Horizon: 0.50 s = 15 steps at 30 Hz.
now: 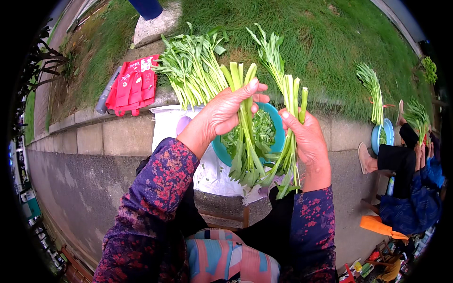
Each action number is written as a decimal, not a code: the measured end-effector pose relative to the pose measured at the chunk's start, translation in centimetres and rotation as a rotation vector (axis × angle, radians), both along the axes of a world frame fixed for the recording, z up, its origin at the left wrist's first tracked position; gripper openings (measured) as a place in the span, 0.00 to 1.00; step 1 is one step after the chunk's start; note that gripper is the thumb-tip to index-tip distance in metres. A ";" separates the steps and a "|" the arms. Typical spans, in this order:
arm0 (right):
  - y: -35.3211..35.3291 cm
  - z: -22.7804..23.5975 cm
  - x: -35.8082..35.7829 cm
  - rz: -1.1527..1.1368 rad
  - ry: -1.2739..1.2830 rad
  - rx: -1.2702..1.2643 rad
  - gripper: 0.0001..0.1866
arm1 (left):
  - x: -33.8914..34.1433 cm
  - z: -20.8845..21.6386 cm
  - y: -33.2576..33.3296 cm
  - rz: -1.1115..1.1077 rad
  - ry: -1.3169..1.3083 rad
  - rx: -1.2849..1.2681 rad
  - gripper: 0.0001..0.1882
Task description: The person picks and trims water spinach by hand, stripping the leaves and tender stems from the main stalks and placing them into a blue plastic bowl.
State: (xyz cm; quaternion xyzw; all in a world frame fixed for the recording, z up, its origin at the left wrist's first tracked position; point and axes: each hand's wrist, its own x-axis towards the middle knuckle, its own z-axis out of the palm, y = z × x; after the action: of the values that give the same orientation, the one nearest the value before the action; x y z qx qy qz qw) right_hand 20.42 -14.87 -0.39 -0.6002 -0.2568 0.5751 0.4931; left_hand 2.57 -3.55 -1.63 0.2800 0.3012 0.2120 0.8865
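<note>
Upright in my left hand (224, 111) is a small bunch of green vegetable stalks (246, 134), cut ends up and leaves hanging down. My right hand (310, 141) grips a second bunch of leafy stalks (288, 146), also with cut ends up. The lower leaves of both bunches come close together. Beneath them stands a teal basin (280, 125) with chopped greens (264, 128) inside. Beyond my left hand lies a large pile of long leafy stalks (193, 70). Another few stalks (271, 54) lie on the grass beyond my right hand, their lower ends partly hidden.
White sheeting (207, 181) lies under the basin, by the stone kerb (108, 137). A red bag (134, 85) and a grey cylinder (107, 92) are at left. On the right, a seated person (410, 203) handles greens beside a blue basin (375, 139).
</note>
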 end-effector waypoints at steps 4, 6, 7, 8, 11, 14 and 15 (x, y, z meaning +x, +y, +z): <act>0.2 0.2 -1.2 -0.003 0.080 0.041 0.12 | 0.7 0.3 -0.6 -0.009 0.024 0.001 0.25; 0.5 0.3 -1.8 0.018 0.093 0.064 0.12 | 0.9 0.2 -0.7 0.004 0.026 -0.016 0.24; 0.7 0.4 -2.2 0.030 0.099 0.076 0.12 | 0.9 0.1 -0.8 0.012 0.027 -0.024 0.24; 0.9 0.7 -2.8 0.012 0.126 0.092 0.12 | 0.9 0.1 -0.9 0.001 0.002 -0.024 0.23; 0.8 0.0 -2.5 0.023 0.130 0.074 0.09 | 1.5 0.5 -1.3 -0.012 -0.063 -0.014 0.20; 0.9 0.3 -2.8 0.000 0.147 0.082 0.10 | 1.8 0.7 -1.7 0.028 -0.065 -0.014 0.13; 1.0 0.5 -2.9 -0.005 0.147 0.080 0.11 | 1.8 0.3 -1.6 0.032 -0.069 -0.029 0.14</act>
State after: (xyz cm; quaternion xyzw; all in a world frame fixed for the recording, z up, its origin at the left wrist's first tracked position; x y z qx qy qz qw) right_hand 17.55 -13.92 0.08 -0.5368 -0.2414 0.6055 0.5357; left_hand 4.34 -5.18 -1.31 0.2546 0.2779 0.2311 0.8970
